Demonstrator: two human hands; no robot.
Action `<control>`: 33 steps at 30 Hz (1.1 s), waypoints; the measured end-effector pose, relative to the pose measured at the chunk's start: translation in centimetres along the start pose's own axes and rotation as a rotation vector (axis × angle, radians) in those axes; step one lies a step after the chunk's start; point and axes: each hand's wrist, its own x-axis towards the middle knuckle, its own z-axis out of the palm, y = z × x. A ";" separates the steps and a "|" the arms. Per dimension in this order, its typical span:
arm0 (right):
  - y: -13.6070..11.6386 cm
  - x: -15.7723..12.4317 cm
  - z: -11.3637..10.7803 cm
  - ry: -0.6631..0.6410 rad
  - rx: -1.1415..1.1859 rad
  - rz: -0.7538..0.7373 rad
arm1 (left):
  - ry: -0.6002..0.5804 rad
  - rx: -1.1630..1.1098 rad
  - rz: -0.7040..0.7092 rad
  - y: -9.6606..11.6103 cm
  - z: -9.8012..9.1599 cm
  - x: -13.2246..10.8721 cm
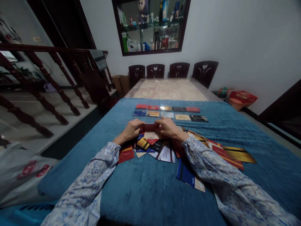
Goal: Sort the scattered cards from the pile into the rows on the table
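Between my two hands is a dark red card (150, 126), or a small stack of them, held nearly level by its short ends. My left hand (132, 128) pinches its left end, and my right hand (169, 127) grips the right one. Just below lies a loose heap of plastic cards, among them a black card (157, 145), a white striped card (168, 153) and a red card (126, 154). Beyond my hands, cards stand in two neat rows, with a blue card (139, 113) at the near left and a black card (198, 118) at the near right.
A blue cloth (141, 188) covers the near table. More cards spread by my right forearm, including a gold card (238, 154) and a blue card (185, 172). Chairs (179, 70) line the far end. A wooden railing (54, 69) and a plastic bag (23, 172) are at left.
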 end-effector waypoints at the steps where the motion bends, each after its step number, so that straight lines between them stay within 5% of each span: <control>1: 0.1 0.0 0.1 0.015 0.018 -0.001 | 0.014 -0.011 -0.015 0.1 0.0 0.0; 12: 1.7 0.4 1.3 0.163 0.160 -0.096 | 0.086 -0.103 -0.142 0.1 0.7 -0.1; 20: 1.1 0.7 1.1 0.404 0.278 -0.140 | 0.089 -0.116 -0.073 -0.3 1.1 -0.1; 26: -0.3 0.2 0.4 0.418 0.075 -0.106 | 0.097 -0.088 -0.052 0.1 0.8 -0.1; 33: -0.4 0.0 0.5 0.395 -0.131 -0.159 | 0.252 -0.073 -0.009 1.7 0.3 -0.1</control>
